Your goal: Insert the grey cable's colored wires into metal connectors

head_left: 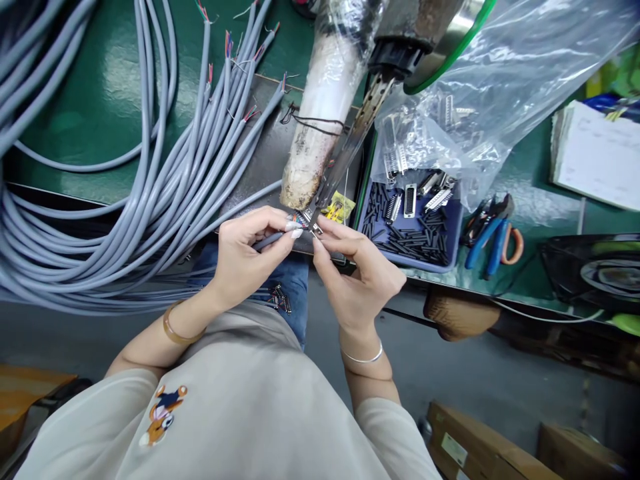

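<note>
My left hand (250,248) pinches the end of a grey cable (268,241), whose thin coloured wires (299,219) fan out by my fingertips. My right hand (356,270) has its thumb and fingers closed at a small metal connector (317,230), partly hidden by the fingertips. Right above the fingertips, a soldering iron (353,143) with a perforated metal barrel slants down to the wires. Beside it, a plastic-wrapped white tube (320,107) ends just over my left fingers. Whether the iron's tip touches the wires cannot be made out.
Many grey cables (165,193) with stripped ends cover the left of the green table. A blue tray (453,250) of black sleeves and connectors stands right of my hands. Pliers (493,240), a notepad (600,157) and a black fan-like device (600,270) lie further right.
</note>
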A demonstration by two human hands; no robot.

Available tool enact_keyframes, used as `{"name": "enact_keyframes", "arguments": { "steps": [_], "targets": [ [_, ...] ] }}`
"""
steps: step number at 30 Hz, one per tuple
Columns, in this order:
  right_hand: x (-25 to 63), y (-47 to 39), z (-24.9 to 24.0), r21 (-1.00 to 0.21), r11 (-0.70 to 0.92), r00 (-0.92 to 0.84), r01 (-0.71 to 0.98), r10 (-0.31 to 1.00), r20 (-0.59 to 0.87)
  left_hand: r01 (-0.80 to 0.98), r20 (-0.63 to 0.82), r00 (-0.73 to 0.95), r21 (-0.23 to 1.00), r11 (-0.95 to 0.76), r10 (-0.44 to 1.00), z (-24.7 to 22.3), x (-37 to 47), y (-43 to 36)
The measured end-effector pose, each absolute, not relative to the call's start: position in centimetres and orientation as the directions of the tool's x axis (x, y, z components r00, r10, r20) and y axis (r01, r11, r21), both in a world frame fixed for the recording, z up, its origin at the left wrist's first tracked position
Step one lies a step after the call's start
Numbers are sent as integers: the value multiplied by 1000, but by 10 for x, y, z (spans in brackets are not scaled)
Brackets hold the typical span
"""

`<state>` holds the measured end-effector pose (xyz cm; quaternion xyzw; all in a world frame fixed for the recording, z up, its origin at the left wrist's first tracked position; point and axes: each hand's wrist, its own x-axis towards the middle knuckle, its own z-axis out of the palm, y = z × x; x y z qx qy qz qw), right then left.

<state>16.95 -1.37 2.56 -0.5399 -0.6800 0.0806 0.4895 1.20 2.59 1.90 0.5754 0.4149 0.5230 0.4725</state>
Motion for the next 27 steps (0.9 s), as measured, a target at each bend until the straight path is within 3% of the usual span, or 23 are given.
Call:
{"name": "enact_keyframes", "arguments": {
  "steps": [6, 18, 27],
  "targets": [
    [167, -12, 28, -564, 427, 30, 707, 779, 627, -19, 187, 91, 982, -186, 978, 22, 12, 25],
    [168, -13, 25, -596, 400, 49, 696, 802, 595, 53, 209, 109, 975, -216, 972, 19, 12, 22],
    [167, -12, 27, -534, 437, 16, 724, 763, 647, 67, 250, 108, 964, -257, 962, 22, 11, 22]
  ]
}}
